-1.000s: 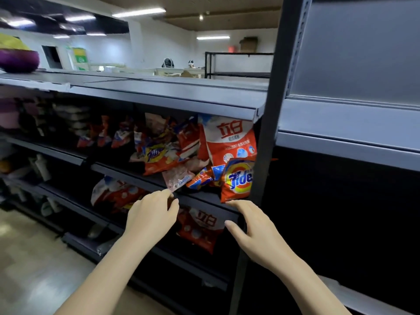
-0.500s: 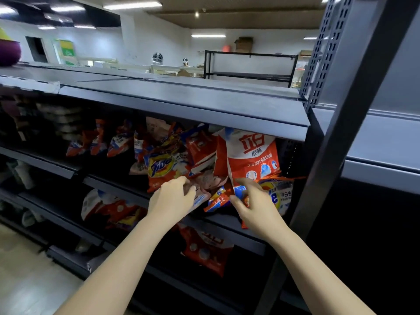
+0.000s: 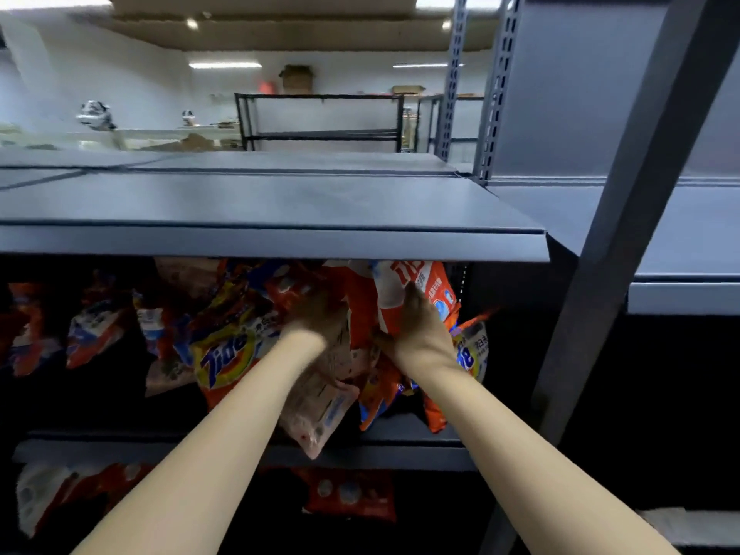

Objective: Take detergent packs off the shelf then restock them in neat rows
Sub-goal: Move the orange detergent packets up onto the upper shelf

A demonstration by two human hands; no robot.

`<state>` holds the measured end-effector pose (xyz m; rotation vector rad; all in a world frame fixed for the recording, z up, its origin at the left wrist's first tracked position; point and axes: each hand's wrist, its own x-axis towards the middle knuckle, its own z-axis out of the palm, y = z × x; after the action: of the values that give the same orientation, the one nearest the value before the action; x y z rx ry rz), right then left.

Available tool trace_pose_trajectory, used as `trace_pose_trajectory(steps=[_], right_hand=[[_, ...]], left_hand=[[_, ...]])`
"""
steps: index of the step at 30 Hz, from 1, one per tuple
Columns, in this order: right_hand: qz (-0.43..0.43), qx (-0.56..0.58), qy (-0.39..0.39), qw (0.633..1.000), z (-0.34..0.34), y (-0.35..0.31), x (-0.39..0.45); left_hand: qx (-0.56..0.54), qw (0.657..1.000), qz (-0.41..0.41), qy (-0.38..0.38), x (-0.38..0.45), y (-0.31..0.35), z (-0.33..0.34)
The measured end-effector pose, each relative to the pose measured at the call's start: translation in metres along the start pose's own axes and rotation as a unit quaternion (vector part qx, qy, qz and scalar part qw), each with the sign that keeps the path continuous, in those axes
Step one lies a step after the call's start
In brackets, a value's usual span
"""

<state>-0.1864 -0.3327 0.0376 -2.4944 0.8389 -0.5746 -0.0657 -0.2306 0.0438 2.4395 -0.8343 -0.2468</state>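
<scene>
Under the grey upper shelf (image 3: 280,242), both my hands are in among the detergent packs on the middle shelf (image 3: 400,434). My right hand (image 3: 416,334) is clamped on the tall red-and-white pack (image 3: 424,286), fingers curled round its left edge with the thumb below. My left hand (image 3: 320,322) is blurred; it sits against the pale pink pack (image 3: 320,406) that hangs over the shelf lip beneath my wrist, but I cannot tell whether its fingers are closed round that pack or only pressing on it. Left of my left hand an orange Tide pack (image 3: 224,358) leans forward, with more packs slumped beyond it; just right of my right hand a second Tide pack (image 3: 472,350) is wedged against the grey upright (image 3: 600,274).

I judge this to be the taking-off step, barely begun, since the shelf is crowded and untidy. Next I should draw the red-and-white pack towards me and low, clear of the upper shelf's edge, without dragging its neighbours off the lip.
</scene>
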Motion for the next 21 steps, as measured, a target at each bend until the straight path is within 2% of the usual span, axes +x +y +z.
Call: trace_pose_trajectory(steps=[3, 6, 9, 13, 16, 21], right_hand=[[0.076, -0.017, -0.017, 0.997, 0.013, 0.002, 0.01], [0.14, 0.071, 0.014, 0.988, 0.025, 0.006, 0.02], [0.143, 0.105, 0.049, 0.983, 0.034, 0.007, 0.024], [0.142, 0.089, 0.071, 0.983, 0.038, 0.009, 0.025], [0.126, 0.12, 0.099, 0.98, 0.033, 0.009, 0.024], [0.15, 0.242, 0.123, 0.951, 0.005, -0.009, 0.012]], left_hand=[[-0.101, 0.993, 0.058, 0.008, 0.015, 0.008, -0.005], [-0.217, 0.974, 0.063, -0.012, 0.021, 0.016, 0.001], [-0.214, 0.976, 0.043, 0.002, 0.032, 0.023, 0.01], [-0.179, 0.982, 0.02, 0.059, 0.045, 0.026, 0.015], [-0.243, 0.967, 0.016, 0.071, 0.039, 0.027, 0.015], [-0.324, 0.931, -0.007, 0.166, 0.016, 0.04, 0.006]])
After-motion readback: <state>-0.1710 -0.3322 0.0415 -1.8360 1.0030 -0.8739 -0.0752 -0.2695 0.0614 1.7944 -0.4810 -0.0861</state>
